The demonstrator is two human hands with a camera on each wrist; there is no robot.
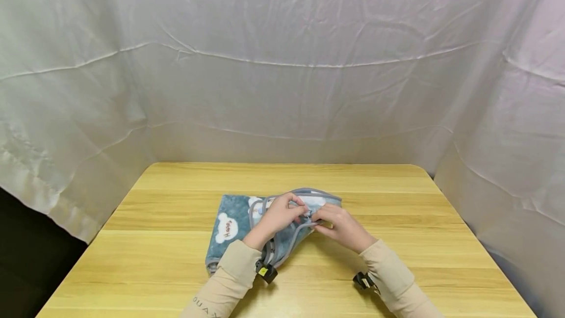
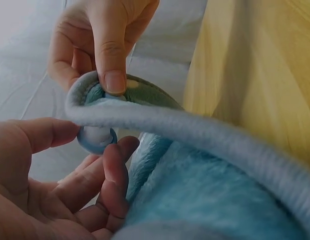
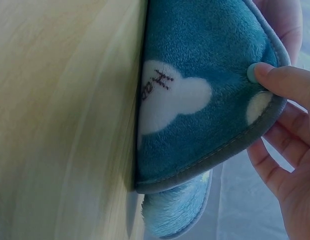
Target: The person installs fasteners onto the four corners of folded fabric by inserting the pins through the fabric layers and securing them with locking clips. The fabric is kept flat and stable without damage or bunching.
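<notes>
A folded blue-green plush blanket (image 1: 227,210) with grey edge binding, white cloud-like shapes and printed letters lies on the table, its right part lifted. My right hand (image 1: 342,225) pinches its bound edge, the thumb over a small light-blue button (image 3: 251,73) on the plush face. My left hand (image 1: 280,215) is close by on the other side of that edge. In the left wrist view its fingertips hold a round blue-and-white plastic fastener (image 2: 97,139) just under the binding.
The blanket is on a light wood-grain table (image 1: 167,244). Pale cloth curtains (image 1: 291,97) hang behind it and on both sides. A black wrist camera (image 1: 267,272) sits at the left cuff, another camera (image 1: 363,280) at the right. A dark area (image 1: 31,254) shows beyond the table's left edge.
</notes>
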